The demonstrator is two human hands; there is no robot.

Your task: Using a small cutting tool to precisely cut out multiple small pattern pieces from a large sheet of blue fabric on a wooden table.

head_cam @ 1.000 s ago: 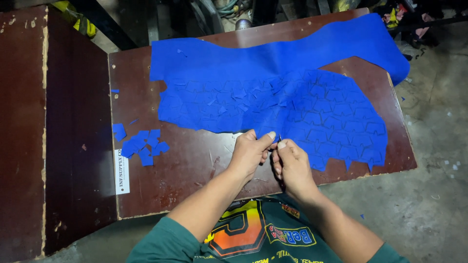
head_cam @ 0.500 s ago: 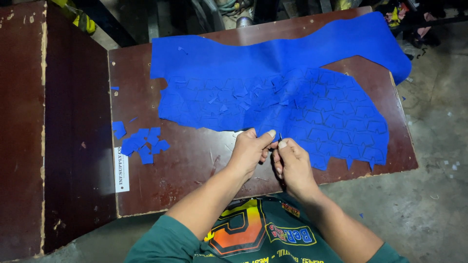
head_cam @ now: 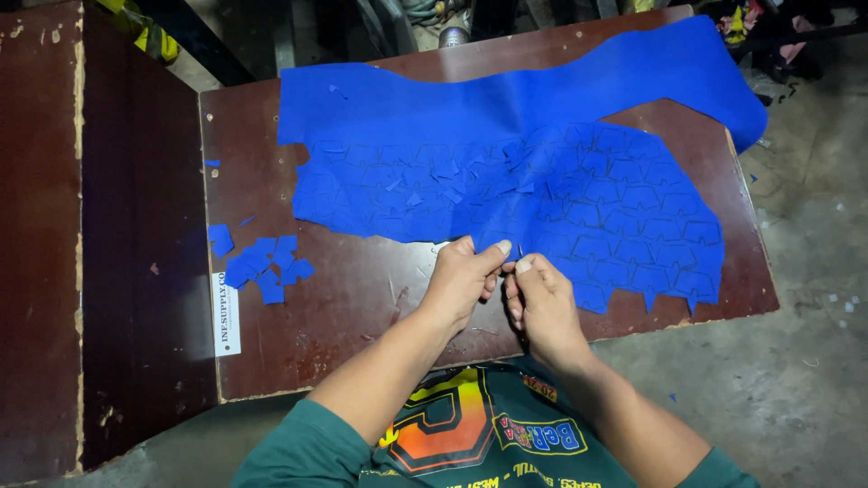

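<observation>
1. The blue sheet [head_cam: 506, 172], cut through with rows of small shapes, lies flat on the dark red-brown worktop [head_cam: 362, 307], its long axis running left to right, with the right end reaching over the far right corner.
2. Its near edge faces the person; both hands meet at the middle of that edge.
3. The left hand [head_cam: 457, 285] has thumb and fingers pinched narrow on the sheet's edge.
4. The right hand [head_cam: 541, 303] sits just beside it, fingertips touching the left hand's, fingers closed tight on the same edge; what lies between them is too small to tell.
5. A small heap of blue cut pieces [head_cam: 262, 264] lies on the worktop, well left of the hands.
6. A white label [head_cam: 226, 314] sits near the left edge of the worktop, just below the heap.
</observation>
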